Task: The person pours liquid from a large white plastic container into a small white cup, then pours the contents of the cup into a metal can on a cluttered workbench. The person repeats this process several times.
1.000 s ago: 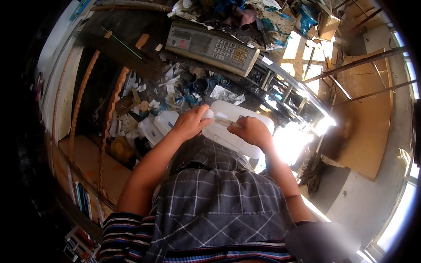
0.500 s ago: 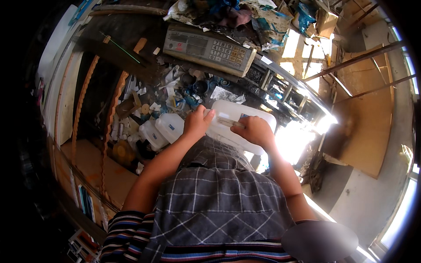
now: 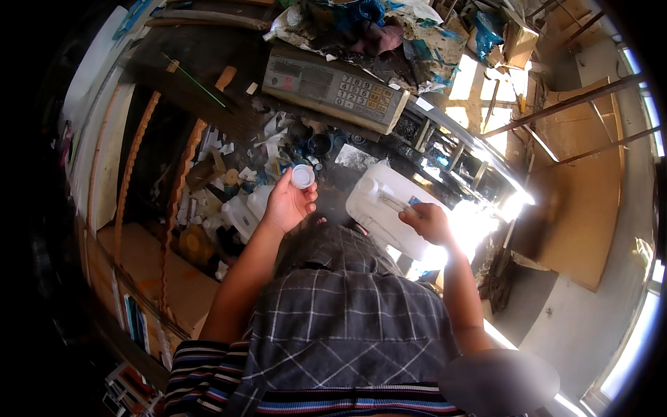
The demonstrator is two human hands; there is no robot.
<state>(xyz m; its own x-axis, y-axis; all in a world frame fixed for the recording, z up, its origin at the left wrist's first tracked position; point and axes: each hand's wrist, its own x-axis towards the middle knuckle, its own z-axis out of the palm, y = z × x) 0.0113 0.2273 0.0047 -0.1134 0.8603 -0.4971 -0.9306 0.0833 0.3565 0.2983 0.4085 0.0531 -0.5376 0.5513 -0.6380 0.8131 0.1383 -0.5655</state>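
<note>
My left hand [image 3: 285,205] holds a round white screw cap [image 3: 303,176] between thumb and fingers, with its hollow inside facing up. To the right, my right hand [image 3: 427,222] is closed round the handle of a translucent white plastic jug [image 3: 389,229]. The jug's mouth [image 3: 372,187] shows at its far left end, with no cap on it. Part of a blue label peeks out beside my right fingers. Below the cap, my left hand and wrist partly cover two more white jugs [image 3: 240,215].
A grey digital scale [image 3: 333,87] with a keypad spans the area ahead. Scraps, papers and dark cups litter the floor [image 3: 330,187] beyond my hands. Scalloped wooden strips [image 3: 139,132] stand at left; a brown board [image 3: 580,194] leans at right beside metal bars [image 3: 563,104].
My left hand has come away from the jug to the left, now with the cap in it. My right hand and the jug have shifted a little right and nearer.
</note>
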